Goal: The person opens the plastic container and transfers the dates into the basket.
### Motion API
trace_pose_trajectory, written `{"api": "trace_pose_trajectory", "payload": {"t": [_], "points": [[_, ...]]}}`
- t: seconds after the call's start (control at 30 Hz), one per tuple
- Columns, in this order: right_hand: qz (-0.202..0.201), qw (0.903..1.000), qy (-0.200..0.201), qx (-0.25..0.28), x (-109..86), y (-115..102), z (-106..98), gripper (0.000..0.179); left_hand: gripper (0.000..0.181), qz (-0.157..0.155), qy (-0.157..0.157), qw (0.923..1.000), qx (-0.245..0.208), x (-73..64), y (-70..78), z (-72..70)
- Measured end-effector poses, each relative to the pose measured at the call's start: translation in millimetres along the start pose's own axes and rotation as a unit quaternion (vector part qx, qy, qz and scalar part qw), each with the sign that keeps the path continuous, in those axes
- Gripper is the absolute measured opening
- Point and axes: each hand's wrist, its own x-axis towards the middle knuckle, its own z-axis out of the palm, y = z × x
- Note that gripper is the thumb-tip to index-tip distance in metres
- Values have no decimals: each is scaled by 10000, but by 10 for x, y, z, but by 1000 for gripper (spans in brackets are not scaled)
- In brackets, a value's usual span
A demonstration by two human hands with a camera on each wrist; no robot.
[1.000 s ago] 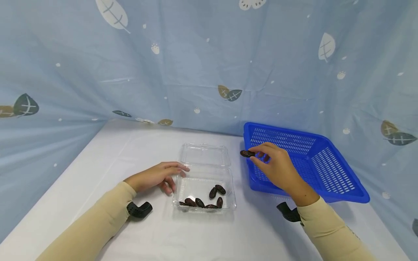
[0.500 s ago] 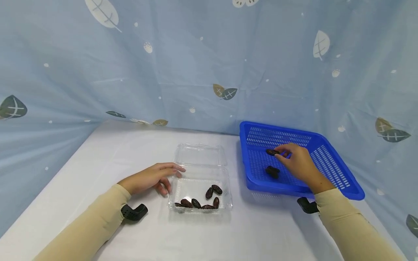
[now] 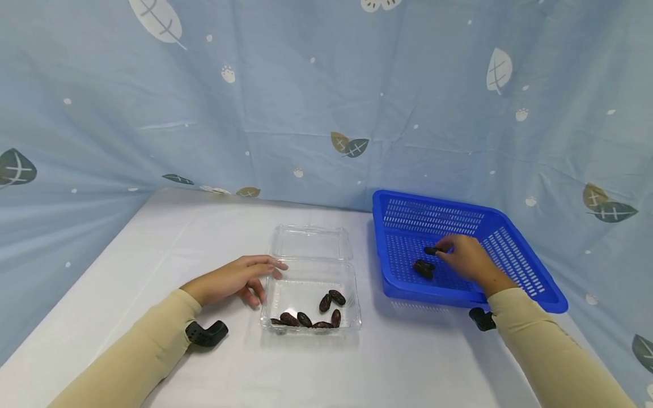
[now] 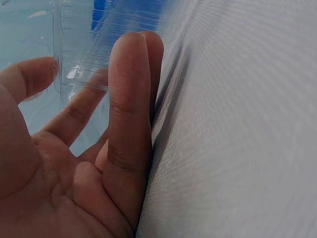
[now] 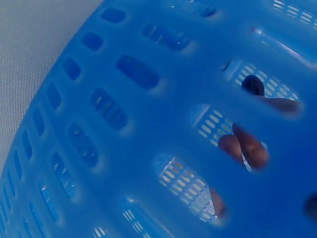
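Note:
In the head view my right hand (image 3: 465, 258) reaches into the blue basket (image 3: 390, 277) and pinches a dark brown date (image 3: 431, 250) low over its floor. Beside it, a small cluster of dates (image 3: 423, 269) lies on the basket bottom. Through the slots of the basket wall (image 5: 104, 148), the right wrist view shows only parts of the fingers (image 5: 252, 148). My left hand (image 3: 240, 277) rests at the left side of a clear plastic clamshell box (image 3: 354, 306), fingers loosely extended at its edge. Several dates (image 3: 304, 319) lie inside the box, mostly along its front.
The box's clear lid (image 3: 312, 241) lies folded back behind it on the white tablecloth (image 3: 214, 374). A blue patterned curtain (image 3: 285, 96) hangs behind the table, close to the basket's rear rim.
My right hand has carried the date from above the basket's left rim into the basket, then lowered it toward the floor. The left hand stays at the box.

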Motion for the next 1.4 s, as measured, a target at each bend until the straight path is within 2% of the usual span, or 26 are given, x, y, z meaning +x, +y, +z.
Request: {"api": "trace_pose_trajectory", "payload": {"t": [0.53,0.73,0.93,1.03,1.17,1.3,1.4], "points": [[110,9983,-559,-77,23,18,94,19,43,-20,-7,10000,-33,-4,1,-6],[-22,9980,-610,-154,17,41,99,17,43,-21,-11,10000,-88,-7,19,1],[17,9971,-715,-262,8,34,77,22,43,-27,-15,10000,-28,-5,20,-5],[-25,9980,-508,-364,-1,15,50,26,43,-26,-7,10000,-18,-2,7,-9],[-164,9993,30,-320,-13,-63,-19,29,43,-30,8,10000,-47,4,7,-14],[-551,9965,635,15,-49,-253,-90,28,42,-41,9,10000,-90,-2,20,-8],[-1028,9885,1076,276,-95,-494,-117,26,42,-42,14,9999,-96,-12,25,0]]}}
